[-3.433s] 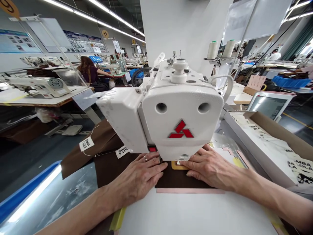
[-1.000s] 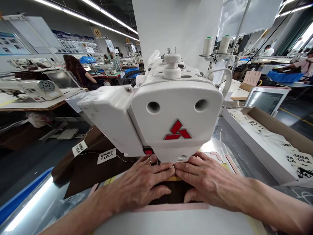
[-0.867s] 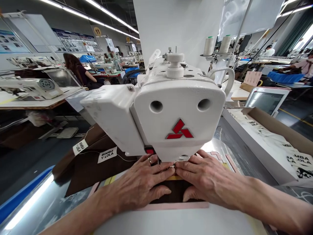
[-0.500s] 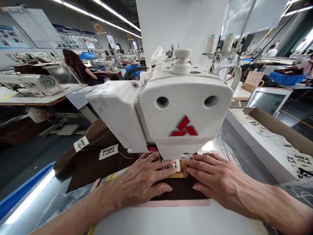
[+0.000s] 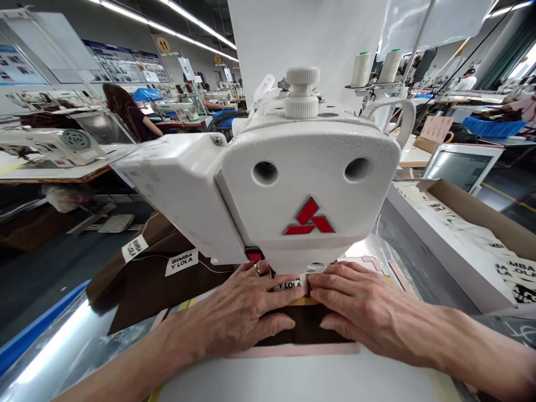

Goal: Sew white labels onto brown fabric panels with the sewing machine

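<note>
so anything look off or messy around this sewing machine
Nothing looks spilled or broken. A loose thread trails over the brown cloth at left, and labels in the box lie jumbled, which seems untidy. The label below the machine is partly covered by the left fingers, so its alignment is unclear.

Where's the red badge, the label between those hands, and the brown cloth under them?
Red badge (image 5: pixel 309 211): head view, on its top piece.
Label (image 5: pixel 292 285): head view, on its black letters.
Brown cloth (image 5: pixel 304 326): head view, on its near part.
</note>
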